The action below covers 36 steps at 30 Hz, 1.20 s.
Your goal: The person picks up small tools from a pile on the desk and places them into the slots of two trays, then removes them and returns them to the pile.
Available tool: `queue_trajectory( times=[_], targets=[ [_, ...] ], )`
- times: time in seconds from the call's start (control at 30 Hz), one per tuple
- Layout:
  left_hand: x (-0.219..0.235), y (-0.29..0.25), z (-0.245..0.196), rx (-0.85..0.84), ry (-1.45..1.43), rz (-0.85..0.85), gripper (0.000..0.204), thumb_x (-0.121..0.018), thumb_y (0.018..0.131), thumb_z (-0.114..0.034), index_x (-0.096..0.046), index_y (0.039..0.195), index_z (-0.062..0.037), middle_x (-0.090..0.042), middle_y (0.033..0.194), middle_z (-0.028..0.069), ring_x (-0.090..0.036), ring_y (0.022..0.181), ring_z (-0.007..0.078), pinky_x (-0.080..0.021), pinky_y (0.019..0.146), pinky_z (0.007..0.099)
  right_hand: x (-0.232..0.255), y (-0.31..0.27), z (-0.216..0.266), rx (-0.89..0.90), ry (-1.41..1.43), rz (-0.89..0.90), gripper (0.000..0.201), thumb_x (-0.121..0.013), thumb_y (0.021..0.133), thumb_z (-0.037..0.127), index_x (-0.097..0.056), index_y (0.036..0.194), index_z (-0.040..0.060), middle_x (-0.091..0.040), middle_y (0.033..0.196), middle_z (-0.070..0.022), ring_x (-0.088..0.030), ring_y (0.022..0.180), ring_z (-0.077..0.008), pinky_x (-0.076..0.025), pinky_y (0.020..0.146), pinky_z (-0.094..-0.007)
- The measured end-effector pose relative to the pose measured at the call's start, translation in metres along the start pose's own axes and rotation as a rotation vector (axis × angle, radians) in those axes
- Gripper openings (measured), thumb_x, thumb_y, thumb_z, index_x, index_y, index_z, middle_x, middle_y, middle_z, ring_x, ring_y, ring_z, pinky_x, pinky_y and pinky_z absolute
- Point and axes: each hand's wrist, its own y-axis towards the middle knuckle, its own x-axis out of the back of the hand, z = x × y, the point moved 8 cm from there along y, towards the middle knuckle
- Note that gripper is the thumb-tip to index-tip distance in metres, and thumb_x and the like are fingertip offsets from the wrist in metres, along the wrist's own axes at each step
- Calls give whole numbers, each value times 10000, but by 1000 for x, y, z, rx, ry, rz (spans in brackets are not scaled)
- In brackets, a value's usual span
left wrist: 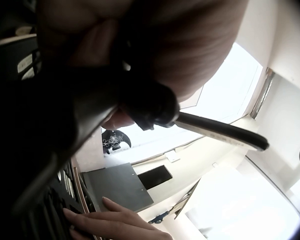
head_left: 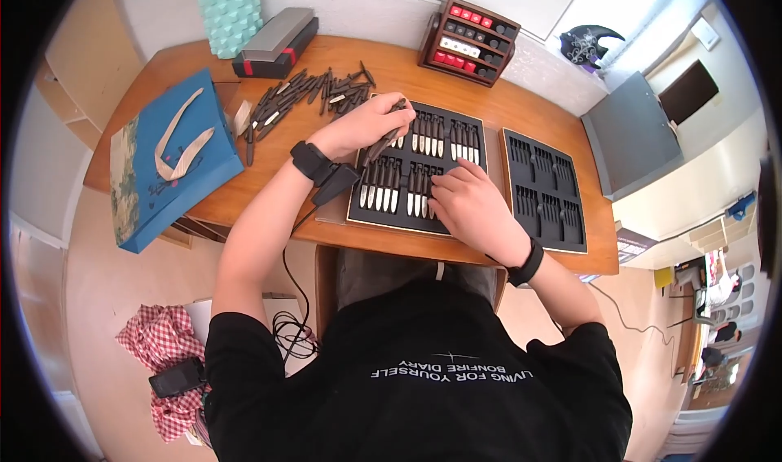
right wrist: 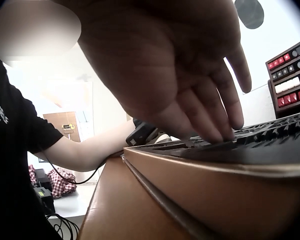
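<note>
Dark cutlery in the left hand's grip, slanting upper right to lower left at frame centre, over the tray! Lower right, the right hand, fingers loosely spread, seemingly touches knives.

Blue bag, red-checked cloth

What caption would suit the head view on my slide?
The left hand grips dark cutlery above a black knife tray while the right hand touches that tray, with a fork tray beside it.
</note>
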Motion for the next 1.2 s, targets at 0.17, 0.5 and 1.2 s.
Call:
queue_trajectory(
  times=[0.17,0.5,1.2],
  targets=[
    [-1,2,4,7,-38,-4,167,-475,996,-224,-481,920,-76,-461,672,-42,-424,569,35,-355,486,185,-7,9,2,26,-68,-13,50,-607,739,88,-608,701,56,-578,730,-74,-585,799,-249,-425,968,-410],
    [12,5,3,-93,-22,-211,172,-488,991,-238,-482,917,-82,-466,621,-37,-434,508,52,-373,469,205,0,31,-54,-363,505,-46,138,-622,825,134,-628,771,7,-681,777,-110,-669,724,-232,-525,651,-340],
    [25,3,-5,-137,20,-338,221,-452,1011,-246,-466,872,-74,-460,629,-20,-445,517,59,-382,479,204,-27,21,-80,-645,1411,-58,133,-602,881,136,-611,974,41,-603,793,31,-477,617,-23,-376,550,-170]
  ],
)
